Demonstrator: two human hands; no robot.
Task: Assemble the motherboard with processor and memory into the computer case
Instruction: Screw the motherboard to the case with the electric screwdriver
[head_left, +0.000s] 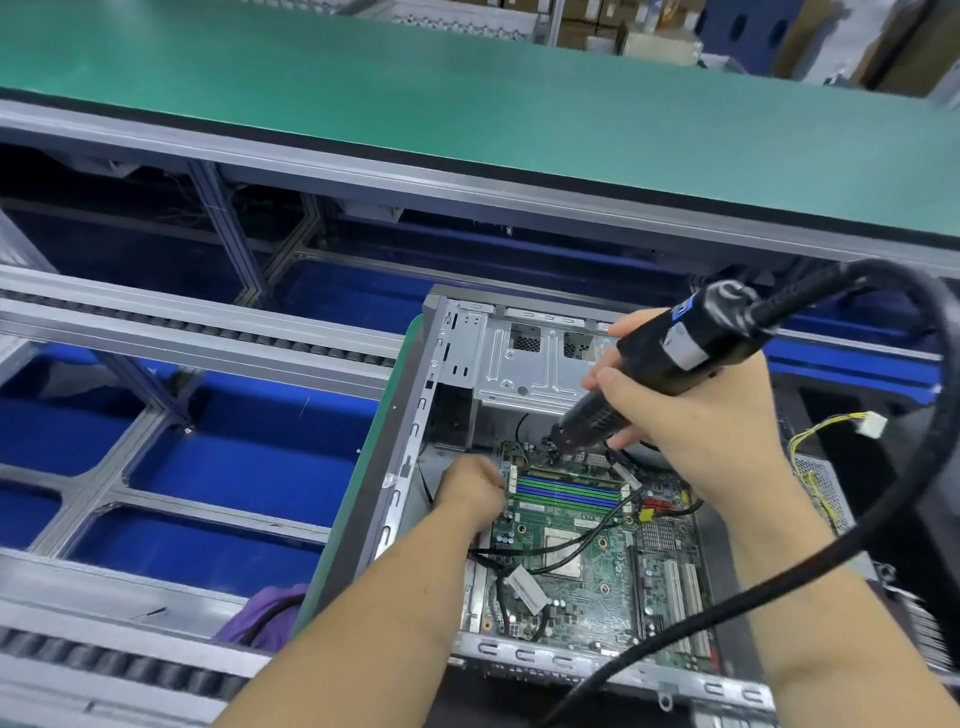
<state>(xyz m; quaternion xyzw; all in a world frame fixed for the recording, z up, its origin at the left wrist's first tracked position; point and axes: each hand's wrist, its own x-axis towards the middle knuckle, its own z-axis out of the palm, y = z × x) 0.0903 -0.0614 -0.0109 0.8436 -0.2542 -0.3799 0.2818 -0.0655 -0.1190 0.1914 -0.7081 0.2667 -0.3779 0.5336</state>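
An open grey computer case (410, 415) lies on its side in front of me. Inside it sits the green motherboard (587, 603), with the silver processor (563, 556) in its socket and green and blue memory sticks (569, 491) in their slots. My right hand (696, 426) grips a black electric screwdriver (670, 353); its tip points down at the board's far edge near the memory slots. My left hand (470, 491) rests curled against the board's left edge beside the memory; whether it holds something small cannot be seen.
The screwdriver's thick black cable (940, 415) loops right and crosses the case's near edge. Loose yellow wires with a white plug (870, 423) hang at the case's right. A green conveyor belt (467, 104) runs behind. Metal frames over blue trays (249, 441) lie left.
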